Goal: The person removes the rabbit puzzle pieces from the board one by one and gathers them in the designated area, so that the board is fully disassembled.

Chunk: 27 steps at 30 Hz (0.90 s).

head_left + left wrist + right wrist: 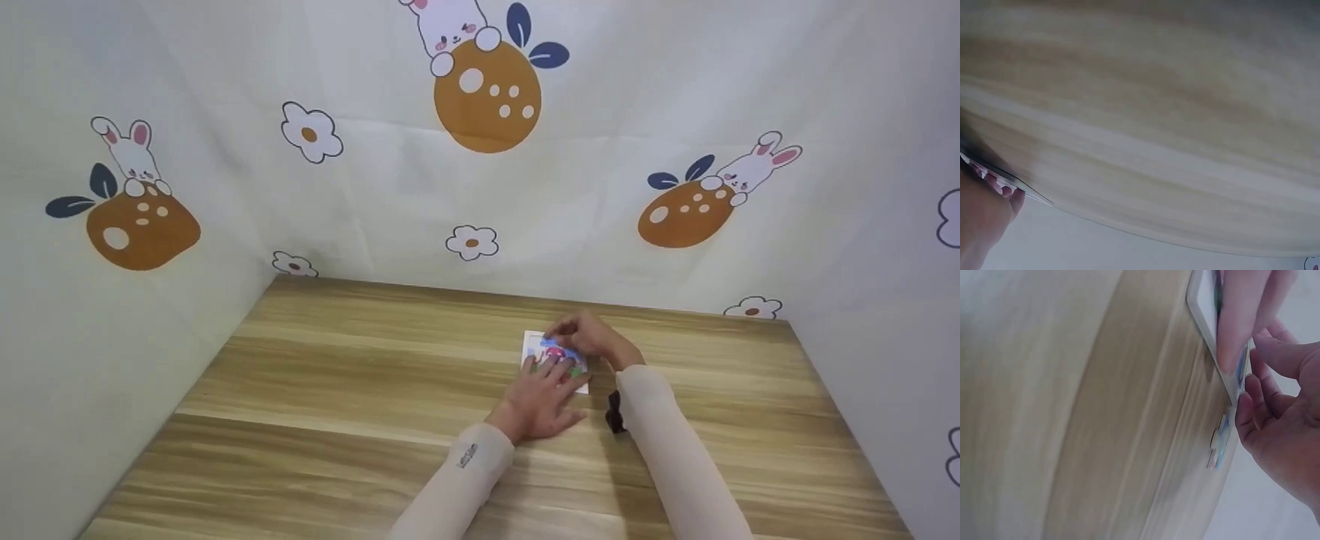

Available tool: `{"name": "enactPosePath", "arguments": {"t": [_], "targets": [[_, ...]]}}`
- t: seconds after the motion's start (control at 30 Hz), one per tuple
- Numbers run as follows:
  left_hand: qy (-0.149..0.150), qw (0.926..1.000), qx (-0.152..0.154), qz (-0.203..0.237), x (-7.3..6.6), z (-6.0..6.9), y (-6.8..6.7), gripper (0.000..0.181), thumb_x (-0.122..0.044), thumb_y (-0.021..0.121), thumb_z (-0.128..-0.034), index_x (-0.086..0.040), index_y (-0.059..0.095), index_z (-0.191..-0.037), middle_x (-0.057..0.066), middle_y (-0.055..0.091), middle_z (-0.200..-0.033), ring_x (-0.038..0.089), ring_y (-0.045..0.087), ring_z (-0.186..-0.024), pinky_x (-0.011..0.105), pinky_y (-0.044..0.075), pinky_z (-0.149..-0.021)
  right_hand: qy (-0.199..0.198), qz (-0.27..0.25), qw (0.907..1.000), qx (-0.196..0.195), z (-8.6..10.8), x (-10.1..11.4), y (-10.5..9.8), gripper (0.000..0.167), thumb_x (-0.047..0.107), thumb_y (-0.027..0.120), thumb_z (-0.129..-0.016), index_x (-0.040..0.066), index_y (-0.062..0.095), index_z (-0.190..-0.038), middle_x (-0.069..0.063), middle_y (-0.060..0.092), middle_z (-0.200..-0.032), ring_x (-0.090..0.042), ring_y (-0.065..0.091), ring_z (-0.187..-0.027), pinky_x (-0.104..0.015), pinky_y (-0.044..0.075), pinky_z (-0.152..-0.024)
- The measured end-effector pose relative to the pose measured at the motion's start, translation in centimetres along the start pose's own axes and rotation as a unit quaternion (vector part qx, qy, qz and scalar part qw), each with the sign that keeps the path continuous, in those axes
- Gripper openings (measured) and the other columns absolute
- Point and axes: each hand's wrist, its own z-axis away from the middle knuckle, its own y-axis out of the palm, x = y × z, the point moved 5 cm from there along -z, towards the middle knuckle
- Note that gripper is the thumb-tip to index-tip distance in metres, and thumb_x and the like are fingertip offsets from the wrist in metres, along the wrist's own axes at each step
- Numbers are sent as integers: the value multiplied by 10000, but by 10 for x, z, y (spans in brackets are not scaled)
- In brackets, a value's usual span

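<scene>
a rabbit-print cloth (360, 195) stands behind the wood-grain table (300, 375). right of centre lies a white-edged picture board (529, 343), the left hand (541, 401) resting on it, fingers spread, gripping nothing. the right hand (592, 337) bends its fingers at the board's far right part; whether they pinch anything i cannot tell. a loose piece (1219, 441) lies near the board.

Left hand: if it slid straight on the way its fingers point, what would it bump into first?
Probably the right hand, at the far side of the picture board; the head view leaves their heights unclear.
</scene>
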Motion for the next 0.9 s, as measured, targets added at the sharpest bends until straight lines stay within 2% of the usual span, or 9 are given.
{"name": "enactPosePath", "arguments": {"t": [0.27,0.37,0.47,0.63,0.9], "targets": [[-38,9998,-152,-99,2,0,0,630,-649,210,-1017,-363,306,-1570,-9,343,-1636,209,317,-1519,526,354,-1184,-147,211,9994,220,-4,7,3,335,-114,500,-922,12,748,-1108,-170,721,-1197,-316,632,-1164,-473,504,-1017],[-16,9994,-317,-115,3,2,-1,629,-649,213,-1016,-355,348,-1555,-6,382,-1616,213,351,-1501,520,375,-1169,-195,265,9990,305,-4,9,4,352,-129,484,-904,1,745,-1101,-177,715,-1201,-310,627,-1151,-452,508,-997],[20,9994,-343,-53,3,2,-1,629,-642,210,-1019,-347,345,-1558,6,370,-1623,222,349,-1504,528,371,-1172,-78,227,9992,327,-4,9,4,345,-123,489,-902,12,749,-1085,-160,720,-1182,-264,622,-1088,-390,507,-951],[-1,9998,-198,46,4,2,3,637,-648,190,-1019,-353,304,-1573,5,317,-1650,221,303,-1527,536,333,-1197,18,221,9991,368,-5,9,5,342,-126,500,-878,14,747,-1068,-142,719,-1152,-216,586,-1026,-347,482,-930],[35,9999,43,-99,2,0,1,649,-664,155,-1014,-372,253,-1585,-6,276,-1667,209,272,-1540,528,317,-1208,-85,213,9987,455,-3,9,3,377,-166,481,-815,-29,717,-1075,-185,700,-1148,-254,582,-1047,-371,492,-949]]}}
